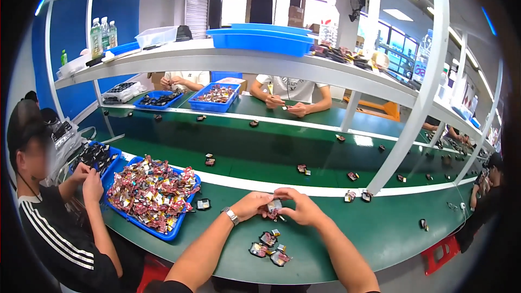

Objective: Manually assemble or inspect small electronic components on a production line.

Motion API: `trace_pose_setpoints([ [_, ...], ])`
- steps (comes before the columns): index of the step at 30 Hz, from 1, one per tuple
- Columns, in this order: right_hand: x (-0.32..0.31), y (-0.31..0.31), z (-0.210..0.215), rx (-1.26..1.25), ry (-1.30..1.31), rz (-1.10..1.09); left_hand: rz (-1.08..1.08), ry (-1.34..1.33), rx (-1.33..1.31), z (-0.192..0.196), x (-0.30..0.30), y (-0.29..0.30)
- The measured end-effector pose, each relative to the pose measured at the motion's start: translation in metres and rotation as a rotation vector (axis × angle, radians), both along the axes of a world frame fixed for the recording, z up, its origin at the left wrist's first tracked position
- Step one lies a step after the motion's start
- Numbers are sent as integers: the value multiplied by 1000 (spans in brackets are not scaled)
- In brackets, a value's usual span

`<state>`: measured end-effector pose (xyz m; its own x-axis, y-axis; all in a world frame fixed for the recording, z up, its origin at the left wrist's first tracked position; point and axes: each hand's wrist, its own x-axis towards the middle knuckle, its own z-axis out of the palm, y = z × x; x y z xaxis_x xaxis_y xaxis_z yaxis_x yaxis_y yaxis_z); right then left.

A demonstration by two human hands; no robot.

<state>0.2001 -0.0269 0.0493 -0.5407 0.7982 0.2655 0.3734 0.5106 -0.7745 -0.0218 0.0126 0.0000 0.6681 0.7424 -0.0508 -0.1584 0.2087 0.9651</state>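
My left hand [251, 206], with a metal-banded watch on its wrist, pinches a small electronic assembly [274, 206] from one side. From the other side, the thumb and fingers of my right hand [302, 209] close on the same piece. It looks greyish with reddish parts; my fingers cover some of it. On the green bench just below my hands lie several similar black-framed assemblies [267, 239] with red and yellow bits. One more dark-framed piece [203, 204] rests left of my hands, beside a blue tray [175, 234] heaped with loose red, white and yellow parts.
A co-worker [59, 228] at my left handles something small near a blue tray of black parts [97, 154]. Spaced assemblies [302, 169] lie along the dark green strip [260, 144] ahead. A white post [410, 125] rises front right, under a shelf [260, 61]. Other people sit across.
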Motion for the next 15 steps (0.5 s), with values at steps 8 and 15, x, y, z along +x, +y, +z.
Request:
trace_pose_setpoints([
  [8,5,-8,-8,443,-76,-81,123,-62,-44,-1,8,-4],
  [15,9,-5,-13,435,-96,-57,117,-52,-24,10,14,-10],
])
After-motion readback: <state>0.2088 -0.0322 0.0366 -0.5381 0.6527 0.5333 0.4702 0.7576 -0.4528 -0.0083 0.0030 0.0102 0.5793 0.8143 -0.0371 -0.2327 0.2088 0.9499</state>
